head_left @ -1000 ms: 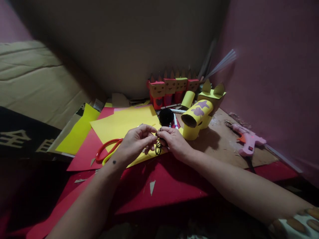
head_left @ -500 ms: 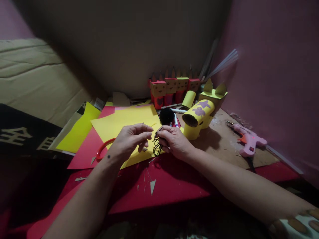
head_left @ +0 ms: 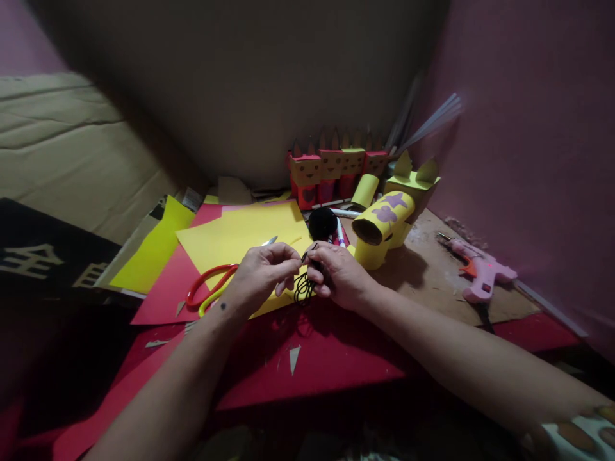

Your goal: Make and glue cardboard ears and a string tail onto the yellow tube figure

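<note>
A looped bundle of thin black cord (head_left: 303, 289) hangs from my right hand (head_left: 340, 272), whose fingers are closed on it. My left hand (head_left: 269, 275) meets it at the fingertips, thumb and forefinger pinched at the upper end of the cord. Beneath both hands lies a yellow paper sheet (head_left: 240, 224). Scissors with red and yellow handles (head_left: 206, 280) rest on the sheets, partly hidden behind my left wrist. Just beyond my right hand sits a round black object (head_left: 323, 223) next to white markers (head_left: 341, 232).
To the right are a yellow paper tube with purple shapes (head_left: 384, 214), an eared yellow box (head_left: 413, 182) and a pink glue gun (head_left: 485, 269) on cardboard (head_left: 509, 307). Several eared box figures (head_left: 306, 171) line the back. A large cardboard box (head_left: 72, 147) stands left.
My left hand has moved right to meet my right hand and now pinches at the cord's end. More of the scissors shows behind it.
</note>
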The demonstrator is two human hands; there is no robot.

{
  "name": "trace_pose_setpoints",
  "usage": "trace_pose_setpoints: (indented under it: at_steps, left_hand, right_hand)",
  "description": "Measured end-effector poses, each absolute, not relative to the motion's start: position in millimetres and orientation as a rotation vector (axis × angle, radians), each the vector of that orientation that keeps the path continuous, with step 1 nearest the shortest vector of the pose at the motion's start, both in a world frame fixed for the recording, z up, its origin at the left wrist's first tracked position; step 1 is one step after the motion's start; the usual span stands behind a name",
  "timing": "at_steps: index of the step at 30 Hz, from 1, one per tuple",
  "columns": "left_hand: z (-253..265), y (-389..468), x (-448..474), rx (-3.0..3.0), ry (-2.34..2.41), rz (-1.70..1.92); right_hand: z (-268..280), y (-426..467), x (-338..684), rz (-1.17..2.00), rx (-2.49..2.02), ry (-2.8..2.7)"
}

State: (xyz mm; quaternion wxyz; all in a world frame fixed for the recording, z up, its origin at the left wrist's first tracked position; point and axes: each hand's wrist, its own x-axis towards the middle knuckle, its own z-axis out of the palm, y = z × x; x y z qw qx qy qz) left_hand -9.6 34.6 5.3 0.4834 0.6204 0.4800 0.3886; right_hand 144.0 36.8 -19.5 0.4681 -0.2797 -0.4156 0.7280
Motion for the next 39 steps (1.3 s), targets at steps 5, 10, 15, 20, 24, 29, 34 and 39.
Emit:
trace_pose_setpoints:
  at_steps: [5, 10, 15, 20, 24, 29, 34, 39]
  left_hand:
    - [4, 35, -8, 1.490, 1.184, 0.948]
    - [2, 36, -5, 1.465, 1.171, 0.927]
    - [2, 35, -5, 1.414, 1.167, 0.961]
    - [5, 31, -5, 1.414, 1.159, 0.937]
    - [4, 31, -3, 1.439, 1.195, 0.950]
    - [1, 33, -1, 1.456, 1.240, 0.989]
    - [2, 34, -1, 1.451, 1.264, 0.952]
    - [-1, 36, -3, 1.384, 1.232, 0.913]
  right_hand:
    - [-24, 35, 139, 1.738, -0.752, -0.950]
    - [-24, 34, 136, 1.742, -0.767, -0.872]
    - [-19, 36, 140, 1.852, -0.685, -0.834]
    - [-19, 37, 142, 1.915, -0.639, -0.823]
    - [-19, 36, 141, 1.948, -0.626, -0.829]
    - [-19, 33, 139, 1.876, -0.674, -0.809]
    - [-24, 32, 134, 1.751, -0.751, -0.799]
    - [-26, 30, 133, 1.669, -0.784, -0.857]
